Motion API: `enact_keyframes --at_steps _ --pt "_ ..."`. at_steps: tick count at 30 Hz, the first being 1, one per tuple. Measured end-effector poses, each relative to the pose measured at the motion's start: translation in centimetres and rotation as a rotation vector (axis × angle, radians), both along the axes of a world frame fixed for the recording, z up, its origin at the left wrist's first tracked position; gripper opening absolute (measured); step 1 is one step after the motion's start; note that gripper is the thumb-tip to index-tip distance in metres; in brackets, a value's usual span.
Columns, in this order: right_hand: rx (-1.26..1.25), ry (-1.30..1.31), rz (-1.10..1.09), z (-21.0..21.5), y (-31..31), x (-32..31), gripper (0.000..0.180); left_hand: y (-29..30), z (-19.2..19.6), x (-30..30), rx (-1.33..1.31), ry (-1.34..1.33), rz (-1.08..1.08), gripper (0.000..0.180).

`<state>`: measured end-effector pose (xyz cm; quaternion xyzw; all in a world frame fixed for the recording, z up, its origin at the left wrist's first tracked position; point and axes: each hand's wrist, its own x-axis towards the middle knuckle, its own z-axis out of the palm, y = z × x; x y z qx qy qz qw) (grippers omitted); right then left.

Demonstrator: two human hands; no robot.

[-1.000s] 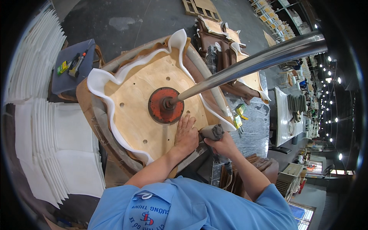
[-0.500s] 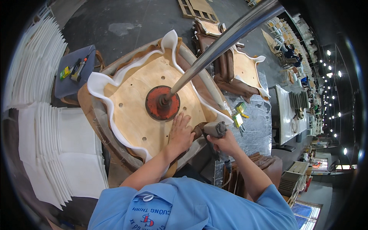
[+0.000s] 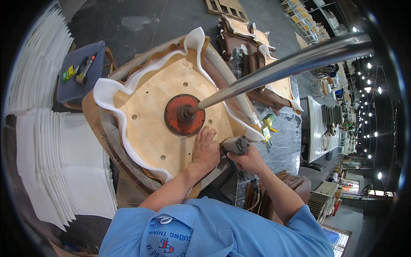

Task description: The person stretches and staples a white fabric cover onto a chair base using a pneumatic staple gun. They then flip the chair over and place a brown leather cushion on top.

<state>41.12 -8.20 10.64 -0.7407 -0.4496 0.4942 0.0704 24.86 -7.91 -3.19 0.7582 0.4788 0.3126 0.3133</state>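
A plywood seat board (image 3: 141,132) with white foam (image 3: 124,141) and brown covering curling up around its edge lies in front of me. A red round disc (image 3: 172,112) on a metal pole (image 3: 278,64) rests on the board's middle. My left hand (image 3: 207,150) lies on the board's near right part, fingers stretched toward the disc and touching the wood. Gripped in my right hand (image 3: 250,160) is a grey air staple gun (image 3: 235,146). Its nose points left at the board's edge, close beside my left hand; the tip is hidden.
Stacked white foam sheets (image 3: 85,171) stand at the left. Hand tools lie on a blue padded seat (image 3: 79,88). At right, a plastic-wrapped table (image 3: 280,141) bears small yellow-green boxes (image 3: 267,122) and more covered boards (image 3: 278,83). Brown covers (image 3: 295,188) are piled near my right arm.
My view has shifted, so the pole slants further right. The staple gun is closer to my left hand, and brown material seen between them is now hidden. My left hand stays on the board.
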Motion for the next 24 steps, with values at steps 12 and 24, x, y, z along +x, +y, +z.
enact_keyframes --at_steps 12,24 --pt "0.053 0.07 -0.043 -0.1 -0.1 0.1 0.029 -0.1 -0.1 -2.0 0.03 -0.017 -0.079 0.02" --pt "-0.012 0.06 0.002 -0.2 -0.2 -0.9 0.03 -0.3 0.0 -1.1 0.056 -0.038 0.0 0.015"
